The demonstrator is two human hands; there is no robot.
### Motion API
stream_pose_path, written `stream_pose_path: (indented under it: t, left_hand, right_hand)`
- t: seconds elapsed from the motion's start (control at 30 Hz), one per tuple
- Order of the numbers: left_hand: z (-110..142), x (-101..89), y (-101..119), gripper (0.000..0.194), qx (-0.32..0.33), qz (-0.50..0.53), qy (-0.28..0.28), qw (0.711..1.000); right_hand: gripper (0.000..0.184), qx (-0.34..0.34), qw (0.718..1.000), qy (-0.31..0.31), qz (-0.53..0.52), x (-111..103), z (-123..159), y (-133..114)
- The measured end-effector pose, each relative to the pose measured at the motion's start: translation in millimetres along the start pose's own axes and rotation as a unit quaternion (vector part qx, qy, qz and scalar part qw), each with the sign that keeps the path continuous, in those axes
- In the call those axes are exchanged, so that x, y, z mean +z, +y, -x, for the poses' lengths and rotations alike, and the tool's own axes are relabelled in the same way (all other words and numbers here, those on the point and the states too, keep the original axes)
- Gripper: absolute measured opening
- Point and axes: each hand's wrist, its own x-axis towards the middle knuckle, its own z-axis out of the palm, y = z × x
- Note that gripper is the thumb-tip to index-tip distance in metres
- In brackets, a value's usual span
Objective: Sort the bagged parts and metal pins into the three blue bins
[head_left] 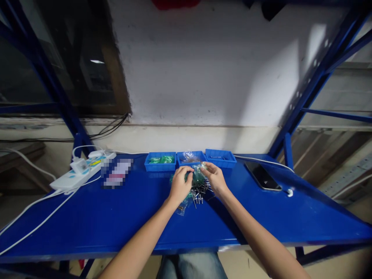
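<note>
My left hand (181,182) and my right hand (214,177) face each other over a loose pile of pop rivets (198,195) on the blue table. Between my fingertips is a small clear plastic bag (198,169), its contents too small to name. The thumb and fingers of my right hand pinch its edge. My left hand is curled close to the bag's other side, thumb near the index finger; what it grips is unclear. Green pieces in clear plastic (186,202) lie partly under my left hand, above another small clear bag (181,210).
Behind my hands stand three blue bins: a left bin (160,168) with green packets, a middle bin (181,164) with clear bags, a right bin (225,164) with thin metal pieces. A power strip (68,180) with cables lies left; a phone (263,176) and white earbud (290,192) right.
</note>
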Motion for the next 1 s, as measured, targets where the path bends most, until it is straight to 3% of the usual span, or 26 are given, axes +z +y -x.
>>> stream_pose_path:
  t: [0.1,0.2,0.33,0.43,0.5,0.63,0.77,0.87,1.0]
  left_hand:
    - [-2,0.3,-3,0.030,-0.092,0.073,-0.010,0.993]
    - [-4,1.2,-5,0.043,-0.186,0.200,-0.040,0.961]
    - [-6,0.3,-6,0.029,-0.222,0.306,-0.036,0.925]
    - [-8,-0.6,-8,0.025,-0.216,0.302,-0.003,0.928]
    - [-9,-1.1,-11,0.021,-0.184,0.261,0.031,0.947]
    - [-6,-2.9,-10,0.013,-0.046,0.096,0.052,0.993]
    - [0,-3.2,-2,0.016,0.060,-0.025,0.015,0.998]
    - [1,-1.7,1,0.013,0.045,-0.017,0.002,0.999]
    - [-3,-1.4,-3,0.033,-0.111,0.130,0.000,0.985]
  right_hand:
    - [0.023,-0.095,0.992,-0.015,0.086,-1,3,-6]
    - [0.005,-0.202,0.959,-0.062,0.187,1,10,-12]
    - [0.014,-0.287,0.901,-0.064,0.319,3,17,-10]
    - [0.023,-0.281,0.889,-0.021,0.361,4,18,-6]
    - [0.025,-0.261,0.895,-0.010,0.361,5,18,-5]
    - [0.020,-0.174,0.939,-0.018,0.295,8,16,-7]
    - [0.038,-0.064,0.981,-0.034,0.180,9,12,-6]
    - [0.035,-0.074,0.980,-0.035,0.180,7,11,-5]
    - [0.026,-0.181,0.942,-0.049,0.278,6,15,-9]
